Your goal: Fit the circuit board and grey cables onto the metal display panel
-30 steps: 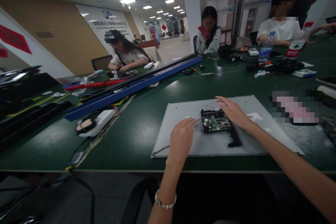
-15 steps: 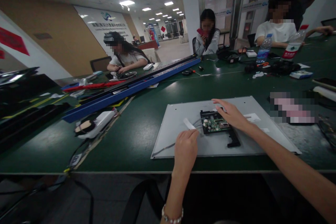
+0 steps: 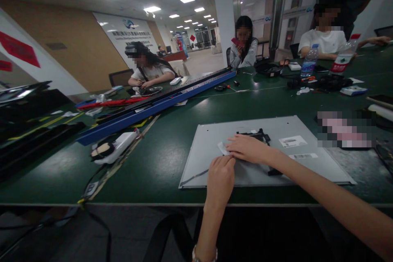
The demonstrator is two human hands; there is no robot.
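Note:
A flat grey metal panel (image 3: 196, 139) lies on the green table in front of me. On it rests a black plastic frame (image 3: 263, 135); the circuit board seen in it earlier is now covered by my right hand (image 3: 251, 149). The fingers of that hand stretch leftward, tips at a white tag (image 3: 223, 148) on the cables. Just below, my left hand (image 3: 220, 177) is closed in a pinch on a thin grey cable (image 3: 196, 177), which runs to the panel's lower left corner. The fingertips of both hands nearly meet. What lies under the right palm is hidden.
A long blue rail (image 3: 159, 108) crosses the table at the left, near a white device (image 3: 118, 147) with a cord. Farther back right are a water bottle (image 3: 309, 63) and a red-labelled bottle (image 3: 340, 61). Several people sit around the table.
My right hand has moved left and down from the board's far edge, over the board to the white tag. My left hand stays at the cable. The view has shifted slightly.

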